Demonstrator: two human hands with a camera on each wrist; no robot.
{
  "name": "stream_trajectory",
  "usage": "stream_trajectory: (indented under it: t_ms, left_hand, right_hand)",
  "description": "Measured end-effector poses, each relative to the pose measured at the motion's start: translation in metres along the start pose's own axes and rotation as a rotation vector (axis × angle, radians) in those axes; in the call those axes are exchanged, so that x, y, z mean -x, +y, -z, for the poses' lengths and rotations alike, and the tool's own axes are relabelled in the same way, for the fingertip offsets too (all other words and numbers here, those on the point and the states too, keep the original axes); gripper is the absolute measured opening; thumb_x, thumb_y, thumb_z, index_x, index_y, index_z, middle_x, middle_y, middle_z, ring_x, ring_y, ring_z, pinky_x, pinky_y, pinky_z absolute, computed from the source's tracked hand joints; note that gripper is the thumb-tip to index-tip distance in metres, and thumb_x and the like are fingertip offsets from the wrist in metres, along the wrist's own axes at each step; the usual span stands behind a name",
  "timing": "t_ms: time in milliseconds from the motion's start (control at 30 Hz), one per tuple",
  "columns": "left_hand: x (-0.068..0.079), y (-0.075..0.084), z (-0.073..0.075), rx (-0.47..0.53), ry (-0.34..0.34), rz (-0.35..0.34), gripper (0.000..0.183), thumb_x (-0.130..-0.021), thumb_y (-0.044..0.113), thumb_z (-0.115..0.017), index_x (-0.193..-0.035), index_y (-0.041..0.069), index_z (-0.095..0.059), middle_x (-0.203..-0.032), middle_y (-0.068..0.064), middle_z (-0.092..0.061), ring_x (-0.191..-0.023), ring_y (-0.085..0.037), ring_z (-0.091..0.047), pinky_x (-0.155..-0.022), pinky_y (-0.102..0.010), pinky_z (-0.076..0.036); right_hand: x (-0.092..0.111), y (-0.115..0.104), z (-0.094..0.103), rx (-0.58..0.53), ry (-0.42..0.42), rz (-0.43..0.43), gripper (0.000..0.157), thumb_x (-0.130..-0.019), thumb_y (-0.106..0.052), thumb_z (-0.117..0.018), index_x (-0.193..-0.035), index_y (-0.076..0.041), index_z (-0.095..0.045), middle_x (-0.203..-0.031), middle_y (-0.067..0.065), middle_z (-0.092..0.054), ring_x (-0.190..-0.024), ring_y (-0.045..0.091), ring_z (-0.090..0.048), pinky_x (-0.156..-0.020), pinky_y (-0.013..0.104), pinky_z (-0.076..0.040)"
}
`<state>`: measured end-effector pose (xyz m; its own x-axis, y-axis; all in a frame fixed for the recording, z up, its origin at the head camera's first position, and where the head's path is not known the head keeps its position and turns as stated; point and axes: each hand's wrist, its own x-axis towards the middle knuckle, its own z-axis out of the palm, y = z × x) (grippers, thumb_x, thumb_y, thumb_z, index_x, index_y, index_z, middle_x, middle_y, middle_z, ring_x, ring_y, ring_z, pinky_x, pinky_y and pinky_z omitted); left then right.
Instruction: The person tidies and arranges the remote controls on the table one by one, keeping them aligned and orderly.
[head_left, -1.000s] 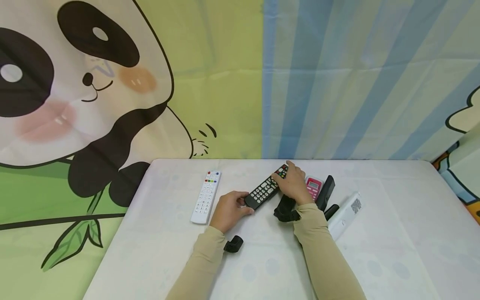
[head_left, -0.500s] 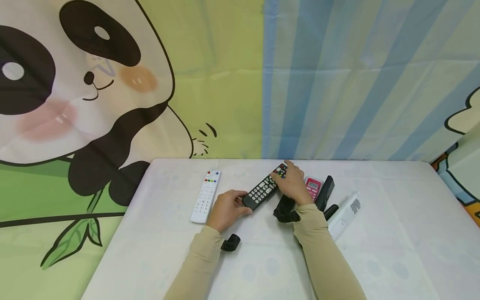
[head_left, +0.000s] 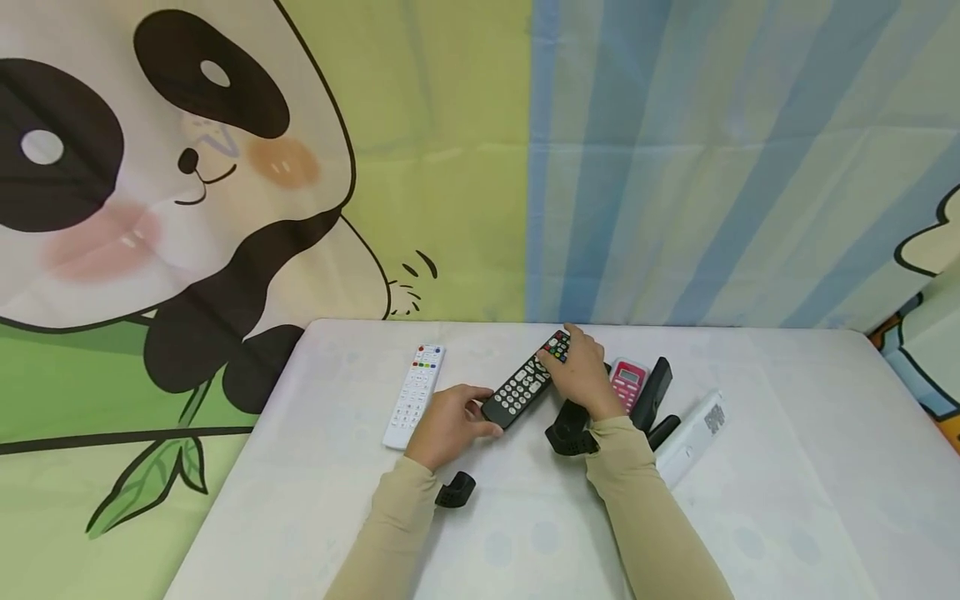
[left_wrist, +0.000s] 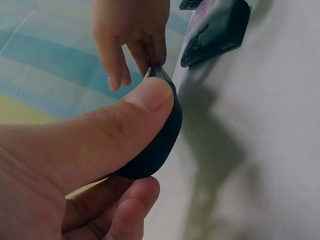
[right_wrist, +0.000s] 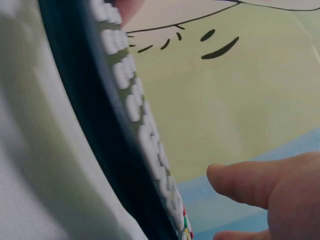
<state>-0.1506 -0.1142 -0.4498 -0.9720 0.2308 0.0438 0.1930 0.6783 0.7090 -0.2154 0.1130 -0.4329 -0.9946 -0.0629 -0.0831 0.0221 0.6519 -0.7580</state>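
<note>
A black remote control [head_left: 519,385] with white buttons slants over the table between my hands. My left hand [head_left: 452,423] pinches its near end; in the left wrist view the thumb [left_wrist: 150,95] lies on one side and curled fingers on the other. At the far end, my right hand [head_left: 579,373] grips the remote by its coloured buttons. The right wrist view shows the edge of the remote [right_wrist: 100,110] close up, above the white cloth. A white remote control [head_left: 414,397] lies to the left of my left hand.
Right of my right hand lie a pink calculator-like device [head_left: 627,380], a black object [head_left: 651,393], a smaller black item [head_left: 663,432] and a white device [head_left: 692,440] with a printed code. The white table [head_left: 795,450] ends at a patterned curtain [head_left: 675,167].
Both hands and the black remote have shifted slightly left. The grip at each end stays the same, and the other things lie as before.
</note>
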Motion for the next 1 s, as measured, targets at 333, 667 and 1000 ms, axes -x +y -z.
stream_trajectory:
  t_ms: [333,667,1000]
  left_hand:
    - [0.006,0.004,0.006,-0.001,0.004,-0.02,0.057,-0.07,0.019,-0.092,-0.121,0.004,-0.071,-0.089,0.003,-0.066,-0.076,-0.011,-0.06,-0.066,-0.027,-0.049]
    - [0.018,0.001,0.014,-0.013,0.037,0.018,0.058,-0.07,0.022,-0.092,-0.121,0.005,-0.072,-0.091,0.003,-0.067,-0.075,-0.008,-0.059,-0.069,-0.028,-0.049]
    - [0.029,-0.008,0.016,-0.014,0.081,0.074,0.059,-0.068,0.021,-0.093,-0.12,0.004,-0.071,-0.085,0.004,-0.066,-0.072,-0.008,-0.058,-0.068,-0.029,-0.049]
  right_hand:
    - [0.003,-0.007,-0.007,0.014,0.032,0.067,0.073,-0.101,-0.031,-0.059,-0.156,0.004,-0.024,-0.154,0.032,-0.03,-0.144,0.051,-0.018,-0.11,0.062,-0.029]
    - [-0.003,-0.017,-0.018,0.024,0.01,0.086,0.073,-0.099,-0.031,-0.061,-0.155,0.002,-0.027,-0.153,0.031,-0.032,-0.143,0.05,-0.021,-0.111,0.061,-0.029]
    - [-0.008,-0.027,-0.032,0.043,-0.024,0.14,0.072,-0.099,-0.029,-0.062,-0.154,0.004,-0.029,-0.152,0.029,-0.037,-0.142,0.047,-0.026,-0.112,0.057,-0.03]
